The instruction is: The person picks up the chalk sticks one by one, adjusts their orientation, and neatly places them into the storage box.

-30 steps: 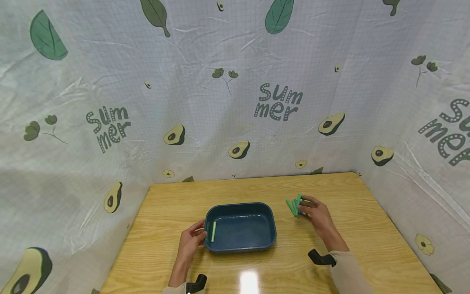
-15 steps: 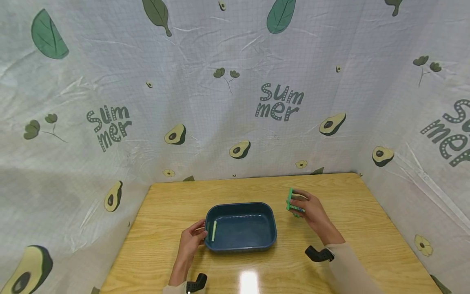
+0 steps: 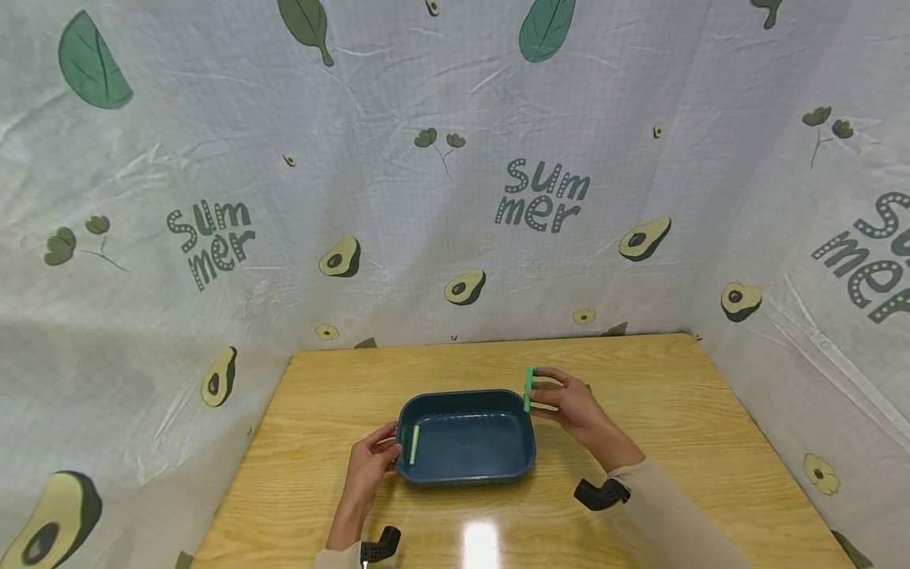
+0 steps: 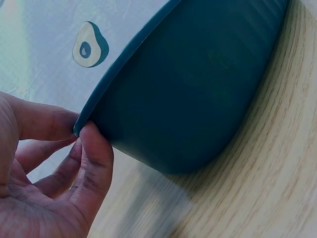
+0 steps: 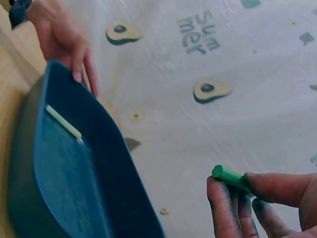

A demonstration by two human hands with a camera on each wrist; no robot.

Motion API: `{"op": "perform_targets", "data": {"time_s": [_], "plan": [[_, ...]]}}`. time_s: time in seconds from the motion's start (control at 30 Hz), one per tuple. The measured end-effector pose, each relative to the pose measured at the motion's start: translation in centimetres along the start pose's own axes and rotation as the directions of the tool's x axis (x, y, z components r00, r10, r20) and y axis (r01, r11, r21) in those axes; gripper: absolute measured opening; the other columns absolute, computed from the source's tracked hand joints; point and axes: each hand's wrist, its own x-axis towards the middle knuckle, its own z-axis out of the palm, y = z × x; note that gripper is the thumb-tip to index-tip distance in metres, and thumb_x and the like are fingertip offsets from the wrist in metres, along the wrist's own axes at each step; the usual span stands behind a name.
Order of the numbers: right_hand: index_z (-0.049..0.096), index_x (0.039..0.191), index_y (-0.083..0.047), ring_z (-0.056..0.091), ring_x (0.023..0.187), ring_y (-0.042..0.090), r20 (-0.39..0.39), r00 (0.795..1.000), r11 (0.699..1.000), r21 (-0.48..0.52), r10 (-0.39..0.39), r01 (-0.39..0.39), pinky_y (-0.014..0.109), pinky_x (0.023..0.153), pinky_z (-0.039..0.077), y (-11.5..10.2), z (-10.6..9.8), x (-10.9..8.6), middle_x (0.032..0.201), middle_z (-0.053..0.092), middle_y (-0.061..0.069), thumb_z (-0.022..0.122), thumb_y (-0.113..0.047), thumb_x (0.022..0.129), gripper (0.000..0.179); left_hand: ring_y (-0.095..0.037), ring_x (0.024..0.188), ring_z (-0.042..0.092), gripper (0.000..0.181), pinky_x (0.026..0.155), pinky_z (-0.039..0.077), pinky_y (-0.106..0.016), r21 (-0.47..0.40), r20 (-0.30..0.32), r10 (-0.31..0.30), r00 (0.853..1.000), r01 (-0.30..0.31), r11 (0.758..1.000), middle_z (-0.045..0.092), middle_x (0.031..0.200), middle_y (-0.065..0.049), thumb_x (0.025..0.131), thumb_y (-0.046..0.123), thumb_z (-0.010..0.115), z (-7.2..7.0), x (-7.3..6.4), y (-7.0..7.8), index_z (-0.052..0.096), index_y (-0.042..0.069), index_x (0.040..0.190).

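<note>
A dark blue rectangular tub [image 3: 465, 480] sits on the table. My left hand [image 3: 371, 465] pinches its left rim between thumb and fingers, as the left wrist view shows close up. Inside, along the left end, lies a pale yellow-green chalk stick [image 3: 414, 445]. My right hand [image 3: 572, 409] holds a green chalk stick [image 5: 230, 177] between thumb and fingertips, level with the tub's far right corner. Greenish dust coats those fingertips in the right wrist view. The other sticks to the right are hidden behind this hand.
The wooden table [image 3: 341, 379] runs back to a pale printed sheet [image 3: 398, 197] that hangs behind and along both sides. Black camera mounts sit on the left wrist [image 3: 380, 545] and right wrist [image 3: 603, 495].
My right hand has lifted the green chalk off the group of sticks and carried it left to the tub's right rim. The left hand stays at the tub's left rim.
</note>
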Motion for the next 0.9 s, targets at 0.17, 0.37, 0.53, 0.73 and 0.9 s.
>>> {"op": "perform_targets", "data": {"time_s": [0.17,0.37,0.53,0.73,0.9], "plan": [[0.034,0.148,-0.004,0.066,0.099,0.020,0.019,0.999,1.000,-0.008,0.029,-0.029,0.045,0.097,0.052,0.3,1.5,0.2,0.111,0.062,0.005,0.059,-0.004,0.095,0.058,-0.012,0.090,0.061,0.045,0.062,0.053,-0.025,0.005,-0.003,-0.004,1.000,0.004,1.000,0.059,0.125,-0.022,0.090,-0.005,0.059,0.0,0.0,0.1,0.058,0.000,0.135],[0.039,0.145,-0.002,0.067,0.095,0.018,0.004,0.999,0.998,-0.035,0.046,-0.046,0.046,0.094,0.054,0.5,3.3,0.4,0.116,0.061,0.011,0.060,-0.004,0.094,0.055,-0.010,0.088,0.061,0.045,0.062,0.052,-0.025,0.003,-0.009,-0.003,1.000,0.003,1.000,0.060,0.125,-0.021,0.090,-0.005,0.060,-0.1,0.0,0.1,0.059,0.001,0.134],[0.042,0.143,-0.001,0.068,0.091,0.018,0.024,0.998,0.997,-0.045,0.059,-0.058,0.046,0.090,0.056,0.9,4.9,0.8,0.116,0.060,0.014,0.063,-0.003,0.092,0.056,-0.009,0.087,0.061,0.045,0.061,0.053,-0.025,0.000,-0.014,0.003,1.000,-0.003,1.000,0.060,0.124,-0.022,0.089,-0.006,0.060,-0.1,0.0,0.1,0.058,0.000,0.134],[0.042,0.141,0.002,0.066,0.094,0.022,0.068,0.994,0.996,-0.039,0.082,-0.080,0.047,0.091,0.055,2.1,6.5,1.7,0.119,0.055,0.019,0.062,-0.001,0.092,0.053,-0.011,0.089,0.061,0.045,0.062,0.053,-0.025,0.002,-0.011,-0.010,1.000,0.010,1.000,0.060,0.125,-0.020,0.090,-0.007,0.059,0.0,0.0,0.1,0.058,0.000,0.134],[0.043,0.141,0.002,0.065,0.096,0.026,0.062,0.992,0.993,-0.042,0.114,-0.111,0.046,0.088,0.056,3.1,7.7,2.3,0.123,0.050,0.024,0.062,0.001,0.091,0.054,-0.011,0.090,0.061,0.046,0.062,0.053,-0.025,0.001,-0.011,-0.012,1.000,0.012,1.000,0.060,0.125,-0.020,0.090,-0.007,0.060,0.1,0.0,0.1,0.058,0.000,0.134]]}}
